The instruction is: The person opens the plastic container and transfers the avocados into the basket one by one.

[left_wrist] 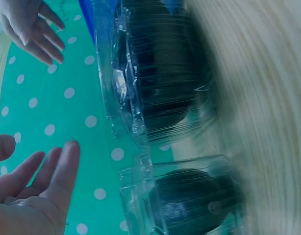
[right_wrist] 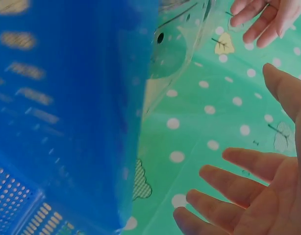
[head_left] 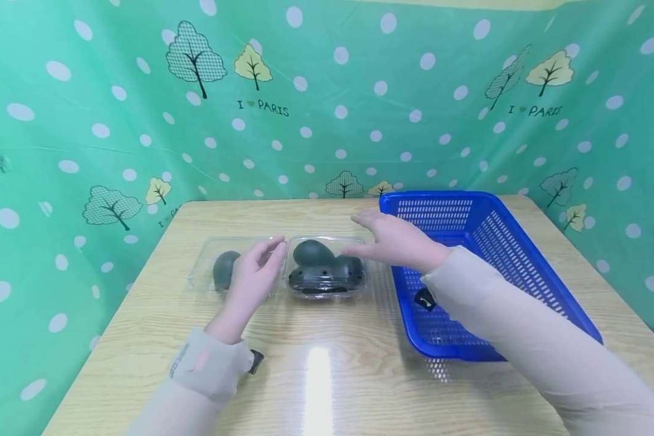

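Note:
Dark green avocados (head_left: 313, 252) lie heaped in a clear plastic box (head_left: 327, 294) on the table. To its left, an open clear container (head_left: 200, 269) holds another dark avocado (head_left: 225, 267), partly hidden by my left hand (head_left: 253, 274). That hand hovers over the container's right side, fingers relaxed and slightly bent, with nothing in them. My right hand (head_left: 395, 239) is held above the gap between the avocado box and the blue basket (head_left: 403, 303), its fingers spread and holding nothing. In the right wrist view its palm (right_wrist: 268, 210) shows bare.
The blue perforated basket stands on the right of the wooden table (head_left: 283, 387), partly covered by my right sleeve (head_left: 501, 309). A green dotted curtain (head_left: 327, 109) hangs behind the table and along both sides.

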`<state>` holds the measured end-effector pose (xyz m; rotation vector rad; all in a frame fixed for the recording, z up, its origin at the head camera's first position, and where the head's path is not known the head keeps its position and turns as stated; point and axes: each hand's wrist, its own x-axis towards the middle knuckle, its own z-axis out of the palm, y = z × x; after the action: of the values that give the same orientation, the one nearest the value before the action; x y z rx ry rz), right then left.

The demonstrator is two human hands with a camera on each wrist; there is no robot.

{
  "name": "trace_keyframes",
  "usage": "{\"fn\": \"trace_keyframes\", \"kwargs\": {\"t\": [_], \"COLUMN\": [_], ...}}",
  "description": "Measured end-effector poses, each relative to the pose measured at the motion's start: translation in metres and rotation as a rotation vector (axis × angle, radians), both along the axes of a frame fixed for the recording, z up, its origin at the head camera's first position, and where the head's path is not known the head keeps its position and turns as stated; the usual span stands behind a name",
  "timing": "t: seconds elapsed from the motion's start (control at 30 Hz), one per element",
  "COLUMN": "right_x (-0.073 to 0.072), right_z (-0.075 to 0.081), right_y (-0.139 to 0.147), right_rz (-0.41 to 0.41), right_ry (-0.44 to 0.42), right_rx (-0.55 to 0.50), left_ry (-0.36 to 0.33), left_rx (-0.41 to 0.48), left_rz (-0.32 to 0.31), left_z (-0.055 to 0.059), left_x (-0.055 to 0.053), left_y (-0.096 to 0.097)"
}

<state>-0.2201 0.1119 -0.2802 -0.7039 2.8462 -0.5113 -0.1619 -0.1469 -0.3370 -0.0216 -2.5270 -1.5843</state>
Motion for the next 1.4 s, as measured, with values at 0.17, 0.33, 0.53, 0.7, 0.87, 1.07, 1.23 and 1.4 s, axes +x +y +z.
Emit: {"fn": "trace_keyframes", "kwargs": {"t": [0.17,0.33,0.53,0.7,0.87,1.07,1.23,1.4], "right_x": [0.0,0.001,0.002,0.003,0.005,0.005,0.005,0.006], "right_z": [0.001,0.001,-0.003,-0.008,-0.012,-0.017,-0.02,-0.022], "right_y": [-0.014,-0.028,-0.043,-0.051,-0.057,-0.062,-0.065,-0.069], "right_rz": [0.026,0.072,0.154,0.194,0.216,0.242,0.262,0.261], "right_ry": [-0.014,-0.015,0.013,-0.001,-0.001,0.022,0.015,0.02], "right_rx": [0.038,0.109,0.171,0.21,0.295,0.356,0.332,0.338], "left_ry": [0.005,-0.043,-0.048,-0.056,-0.067,-0.09,-0.161,-0.242], "left_rx": [0.022,0.005,0.002,0.007,0.01,0.046,0.055,0.067], "left_rz": [0.035,0.034,0.026,0.027,0.029,0.021,0.005,0.011], "left_z": [-0.003,-0.008,-0.015,-0.018,-0.019,-0.022,-0.025,-0.029], "left_x": [0.005,0.009,0.012,0.013,0.016,0.019,0.022,0.024], "left_y": [0.0,-0.002,-0.003,-0.004,-0.005,-0.01,-0.013,-0.014]}}
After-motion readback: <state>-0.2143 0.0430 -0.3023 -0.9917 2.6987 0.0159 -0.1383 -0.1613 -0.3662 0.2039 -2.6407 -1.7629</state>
